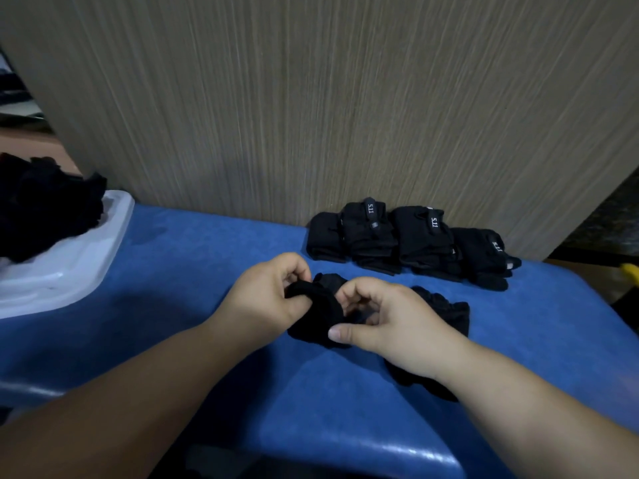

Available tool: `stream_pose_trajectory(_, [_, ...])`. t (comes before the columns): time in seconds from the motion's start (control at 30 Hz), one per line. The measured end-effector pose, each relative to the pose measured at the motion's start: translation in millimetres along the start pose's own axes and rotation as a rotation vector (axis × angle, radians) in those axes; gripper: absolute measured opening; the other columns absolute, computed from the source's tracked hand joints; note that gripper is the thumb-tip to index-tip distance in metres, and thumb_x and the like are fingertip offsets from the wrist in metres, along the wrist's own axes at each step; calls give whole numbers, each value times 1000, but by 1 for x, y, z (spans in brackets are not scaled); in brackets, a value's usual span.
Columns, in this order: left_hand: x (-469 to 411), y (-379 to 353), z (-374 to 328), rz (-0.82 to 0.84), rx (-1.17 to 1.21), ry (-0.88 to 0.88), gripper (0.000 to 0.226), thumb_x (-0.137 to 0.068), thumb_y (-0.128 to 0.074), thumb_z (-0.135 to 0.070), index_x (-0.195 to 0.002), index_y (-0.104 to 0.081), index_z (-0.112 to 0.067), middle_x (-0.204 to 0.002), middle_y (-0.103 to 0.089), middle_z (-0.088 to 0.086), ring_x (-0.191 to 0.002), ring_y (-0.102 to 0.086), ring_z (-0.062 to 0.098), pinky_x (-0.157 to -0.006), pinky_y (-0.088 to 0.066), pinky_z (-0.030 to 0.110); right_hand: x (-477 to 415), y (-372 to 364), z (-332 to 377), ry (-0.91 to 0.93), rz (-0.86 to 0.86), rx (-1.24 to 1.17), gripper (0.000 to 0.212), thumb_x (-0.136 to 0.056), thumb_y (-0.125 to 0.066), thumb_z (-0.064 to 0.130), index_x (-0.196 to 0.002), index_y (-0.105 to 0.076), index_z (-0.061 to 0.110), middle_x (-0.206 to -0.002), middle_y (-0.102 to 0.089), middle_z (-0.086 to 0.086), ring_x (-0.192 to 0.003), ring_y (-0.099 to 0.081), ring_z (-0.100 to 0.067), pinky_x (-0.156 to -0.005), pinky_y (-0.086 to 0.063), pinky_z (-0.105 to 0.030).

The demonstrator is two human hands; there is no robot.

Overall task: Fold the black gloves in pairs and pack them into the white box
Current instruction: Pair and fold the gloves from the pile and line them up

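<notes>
pinching the black glove (311, 321) between them, left hand (266, 299) and right hand (397, 326) grip it to fold; folded pairs (408, 240) sit by the wall (311, 98), likely awaiting the white box (86, 257).

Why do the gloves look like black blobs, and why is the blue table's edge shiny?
Head view: the light is dim, so the black fabric glove being folded shows hardly any creases. Head view: the padded blue table has white glare along its near edge. Head view: the beige wood-grain panel looks softly blurred, and the wide lens tilts its sides.
</notes>
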State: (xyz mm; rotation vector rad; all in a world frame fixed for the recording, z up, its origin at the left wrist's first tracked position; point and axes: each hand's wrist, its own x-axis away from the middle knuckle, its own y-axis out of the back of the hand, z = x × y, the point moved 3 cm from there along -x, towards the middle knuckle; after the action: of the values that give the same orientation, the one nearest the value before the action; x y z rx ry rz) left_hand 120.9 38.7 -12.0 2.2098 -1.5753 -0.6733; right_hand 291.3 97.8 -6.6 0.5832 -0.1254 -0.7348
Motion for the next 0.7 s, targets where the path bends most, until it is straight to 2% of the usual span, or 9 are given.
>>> stream_pose_trajectory(0.1, [3,-2,0,27,10,-12,16,-65,-58,-24,-80,-52,-27,-71,-64,10,-69,-61,33,-65,-51,44,0,1,1,-5,-36,31,23,-71,-84,21,-84,-65,26,-80,-67,11,-69,-59,2,-72,-46,-19])
stream_pose_trajectory(0.2, [5,-2,-1,66,55,-21,18,-68,-62,-28,-83,-54,-25,-74,-64,17,-67,-60,39,-68,-50,51,-1,2,-1,-14,-66,61,22,-71,-84,24,-76,-63,28,-74,-66,15,-63,-56,3,-69,-45,-21])
stream_pose_trajectory(0.3, [7,-4,-2,149,145,0,18,-69,-64,-30,-86,-56,-29,-74,-63,21,-62,-55,31,-62,-47,46,-2,4,-5,-5,-120,101,24,-70,-83,28,-73,-59,28,-70,-64,14,-63,-55,-3,-69,-50,-31])
stream_pose_trajectory(0.4, [8,-6,-2,213,225,-15,30,-73,-62,-7,-89,-59,-33,-84,-66,17,-75,-64,19,-72,-49,28,-4,7,-6,-9,-191,111,27,-71,-82,28,-74,-56,23,-72,-64,3,-68,-57,-17,-71,-49,-38])
stream_pose_trajectory(0.47, [9,-7,-4,214,248,-51,44,-75,-61,11,-97,-60,-26,-97,-64,11,-87,-69,12,-81,-49,16,-5,9,-6,-3,-216,81,27,-72,-81,26,-73,-54,23,-69,-62,2,-63,-54,-12,-69,-49,-36])
stream_pose_trajectory(0.57, [8,-8,-5,171,247,-86,50,-73,-65,20,-103,-58,-20,-109,-54,3,-94,-68,12,-85,-50,15,-6,9,-4,6,-234,50,27,-75,-80,23,-71,-53,26,-65,-55,10,-62,-49,-4,-65,-45,-33])
stream_pose_trajectory(0.7, [6,-8,-5,134,295,-96,45,-69,-76,4,-100,-61,-24,-103,-62,7,-92,-68,17,-84,-54,24,-5,8,0,14,-257,12,26,-78,-76,24,-72,-51,24,-64,-51,12,-63,-47,-4,-66,-45,-37])
